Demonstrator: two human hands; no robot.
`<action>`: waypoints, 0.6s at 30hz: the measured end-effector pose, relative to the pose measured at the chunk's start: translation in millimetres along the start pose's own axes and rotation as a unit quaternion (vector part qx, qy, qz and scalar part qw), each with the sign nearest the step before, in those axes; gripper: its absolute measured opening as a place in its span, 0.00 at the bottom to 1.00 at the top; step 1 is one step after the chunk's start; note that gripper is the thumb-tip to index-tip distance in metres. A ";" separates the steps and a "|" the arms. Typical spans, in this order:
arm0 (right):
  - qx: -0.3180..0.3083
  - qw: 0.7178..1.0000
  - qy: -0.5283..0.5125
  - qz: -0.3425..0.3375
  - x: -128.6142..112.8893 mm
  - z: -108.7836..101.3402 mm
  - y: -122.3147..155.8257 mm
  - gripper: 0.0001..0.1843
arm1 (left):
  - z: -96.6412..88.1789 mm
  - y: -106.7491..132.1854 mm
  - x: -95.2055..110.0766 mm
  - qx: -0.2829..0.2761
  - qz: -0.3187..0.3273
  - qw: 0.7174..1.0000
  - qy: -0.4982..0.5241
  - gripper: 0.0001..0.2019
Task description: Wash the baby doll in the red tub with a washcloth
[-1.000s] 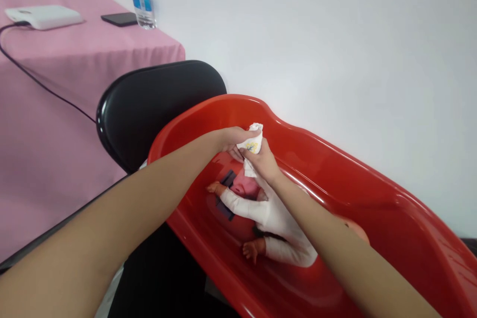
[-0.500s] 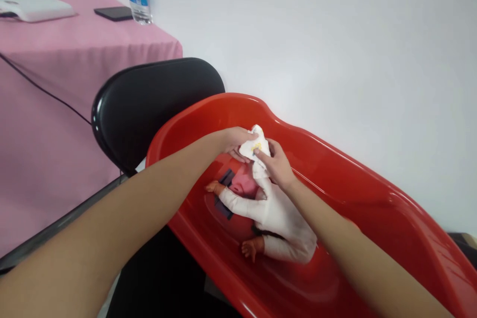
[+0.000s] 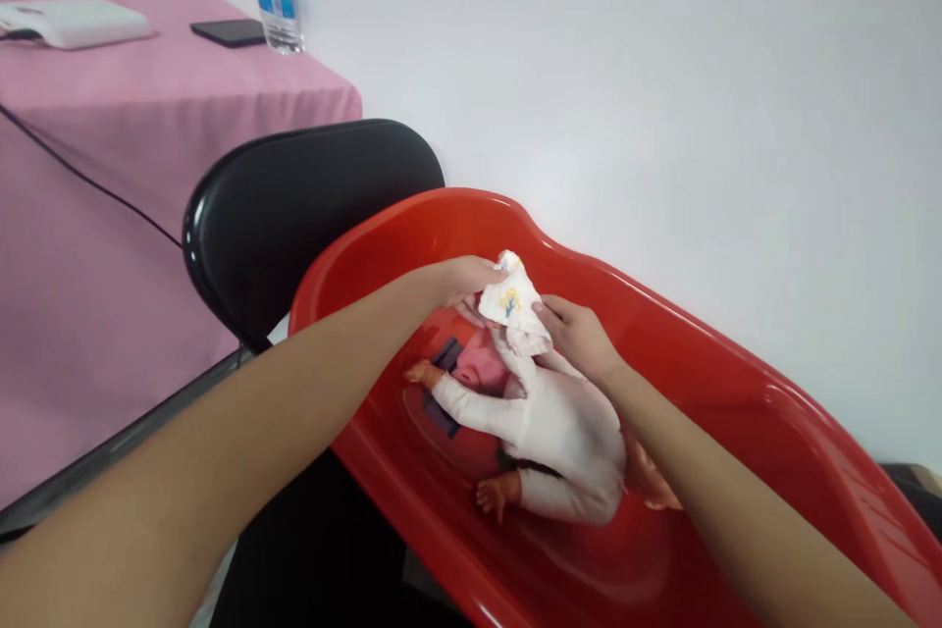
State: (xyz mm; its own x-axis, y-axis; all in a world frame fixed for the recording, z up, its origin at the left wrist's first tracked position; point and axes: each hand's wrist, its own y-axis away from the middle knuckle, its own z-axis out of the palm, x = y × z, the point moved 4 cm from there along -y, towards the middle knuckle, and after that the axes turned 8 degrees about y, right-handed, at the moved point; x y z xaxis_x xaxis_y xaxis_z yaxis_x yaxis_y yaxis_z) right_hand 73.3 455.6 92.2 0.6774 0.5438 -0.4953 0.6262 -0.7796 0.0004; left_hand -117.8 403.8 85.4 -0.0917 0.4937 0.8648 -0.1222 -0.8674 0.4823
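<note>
A small white cloth (image 3: 513, 299) with a yellow-and-blue print is stretched between my hands above the tub. My left hand (image 3: 472, 285) grips its far left edge, thumb on top and fingers curled beneath. On the other side, my right hand (image 3: 578, 329) pinches the right edge between thumb and fingers. Just below lies a doll (image 3: 566, 427) in white clothing, its limbs bent towards the left. Part of its head shows beside my right forearm. The cloth's lower folds overlap a white-clad limb; whether they are joined I cannot tell.
The doll lies inside a red baby bathtub (image 3: 736, 383). Pink and dark shapes (image 3: 478, 363) are near its limbs. Beyond the tub stand a black chair (image 3: 309, 186) and a pink-covered table (image 3: 183, 78) with a water bottle (image 3: 278, 0), phone (image 3: 228, 32) and white device (image 3: 80, 23).
My right hand has shifted slightly right and down along the cloth's edge. The cloth is spread more, showing its print fully. Part of the doll's head has come into view.
</note>
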 end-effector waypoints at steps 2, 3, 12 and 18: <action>0.007 0.990 0.141 -0.024 -7.2 -7.0 1.1 0.23 | -1.1 -0.6 -0.4 0.010 -0.005 1.000 -0.019 0.14; 0.015 0.980 0.196 -0.027 -11.2 -10.9 1.8 0.23 | -1.9 -1.8 -1.1 0.013 -0.008 1.000 -0.024 0.15; 0.207 0.970 -0.070 0.110 -16.9 -54.4 -0.3 0.20 | -16.8 -28.9 -20.0 0.013 -0.036 0.999 -0.003 0.32; 0.192 0.968 -0.161 -0.016 -18.8 -43.0 -9.6 0.19 | -13.2 -23.2 -16.5 0.021 -0.044 0.999 -0.002 0.34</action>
State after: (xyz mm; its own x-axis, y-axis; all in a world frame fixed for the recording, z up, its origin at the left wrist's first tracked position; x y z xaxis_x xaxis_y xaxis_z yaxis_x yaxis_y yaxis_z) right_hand 71.2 466.1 138.9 0.4663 0.4932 -0.7344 0.4132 -0.8555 -0.3121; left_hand -126.6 416.6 58.1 -0.0788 0.5676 0.8195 -0.0875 -0.8228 0.5615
